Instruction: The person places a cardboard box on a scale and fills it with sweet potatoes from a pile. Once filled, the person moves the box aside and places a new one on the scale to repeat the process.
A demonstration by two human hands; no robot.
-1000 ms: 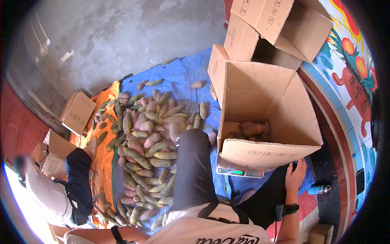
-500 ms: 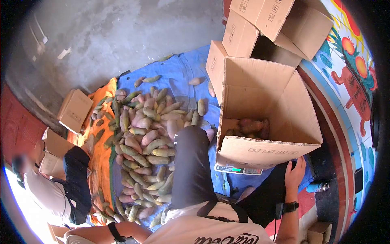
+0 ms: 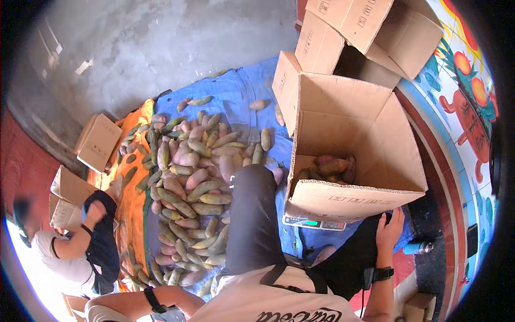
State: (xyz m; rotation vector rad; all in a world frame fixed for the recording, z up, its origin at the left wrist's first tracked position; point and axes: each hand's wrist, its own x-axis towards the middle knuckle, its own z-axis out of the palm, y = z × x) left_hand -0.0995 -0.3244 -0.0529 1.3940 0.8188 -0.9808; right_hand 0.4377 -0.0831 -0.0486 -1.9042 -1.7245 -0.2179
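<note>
My right hand (image 3: 389,229) rests on my dark-clothed right knee, its fingers stretched out close to the near side of a tall open cardboard box (image 3: 348,199). Nothing shows in its grasp. Inside the box lie several reddish-brown, elongated pieces of produce (image 3: 333,167) at the bottom. Under the box's front edge a scale (image 3: 314,223) shows a lit green display. My left forearm, with a black band, crosses the lower left; its hand is hidden behind my body. Beside my left knee spreads a large heap of long green and pinkish produce (image 3: 201,190).
The heap lies on a blue tarp (image 3: 244,80) beside an orange sheet (image 3: 142,214). More cardboard boxes (image 3: 365,27) stand behind the tall box, near a painted tile wall. Another person (image 3: 70,252) sits at the left near smaller boxes (image 3: 72,196). A blue bottle (image 3: 417,248) lies at right.
My right hand and the tall box stay in place. The other person's arm at the left has come up over their knee. My left forearm has shifted slightly.
</note>
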